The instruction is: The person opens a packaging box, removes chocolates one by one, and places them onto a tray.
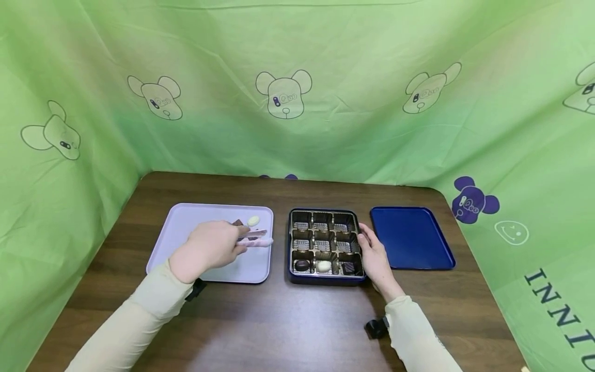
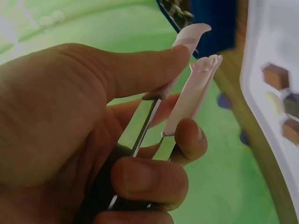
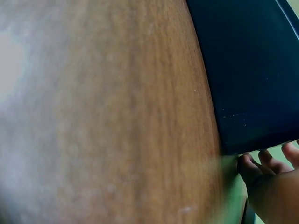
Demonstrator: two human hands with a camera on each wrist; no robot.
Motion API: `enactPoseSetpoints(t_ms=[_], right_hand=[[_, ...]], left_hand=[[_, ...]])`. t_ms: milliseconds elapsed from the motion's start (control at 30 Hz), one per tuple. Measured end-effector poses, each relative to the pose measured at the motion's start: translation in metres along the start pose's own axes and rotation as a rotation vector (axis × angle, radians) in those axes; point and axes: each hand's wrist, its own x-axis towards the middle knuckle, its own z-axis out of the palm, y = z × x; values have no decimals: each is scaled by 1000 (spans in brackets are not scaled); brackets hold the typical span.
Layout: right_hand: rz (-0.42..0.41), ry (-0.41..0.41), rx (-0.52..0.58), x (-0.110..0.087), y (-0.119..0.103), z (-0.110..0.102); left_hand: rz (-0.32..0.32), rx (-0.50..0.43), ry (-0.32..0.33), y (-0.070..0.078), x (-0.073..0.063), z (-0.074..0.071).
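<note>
My left hand (image 1: 209,248) holds a pair of small metal tongs with pink tips (image 1: 254,242) over the right part of a lavender tray (image 1: 186,214). In the left wrist view, the tong tips (image 2: 194,88) stand apart with nothing between them. Brown chocolates (image 2: 275,77) and a white chocolate (image 1: 253,221) lie on that tray, partly hidden in the head view by hand and tongs. A navy box (image 1: 327,279) has a gold divided insert; its front row holds a dark oval, a white and a dark square chocolate (image 1: 348,267). My right hand (image 1: 377,261) rests its fingers against the box's right side.
A flat navy lid (image 1: 411,237) lies right of the box, close behind the right hand. All of it sits on a brown wooden table (image 1: 288,330). Green printed cloth (image 1: 325,129) hangs at the back and both sides.
</note>
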Motion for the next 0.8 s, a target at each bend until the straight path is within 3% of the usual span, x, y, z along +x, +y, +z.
enactPoseSetpoints(t_ms=[200, 400, 600, 800], right_hand=[[-3, -3, 5, -1, 0, 0], [2, -4, 9, 0, -1, 0], [6, -7, 9, 0, 0, 0], [11, -10, 16, 0, 0, 0]], left_hand=[[71, 41, 16, 29, 10, -6], [115, 74, -26, 54, 23, -1], [119, 112, -72, 74, 33, 5], [109, 217, -95, 95, 45, 10]])
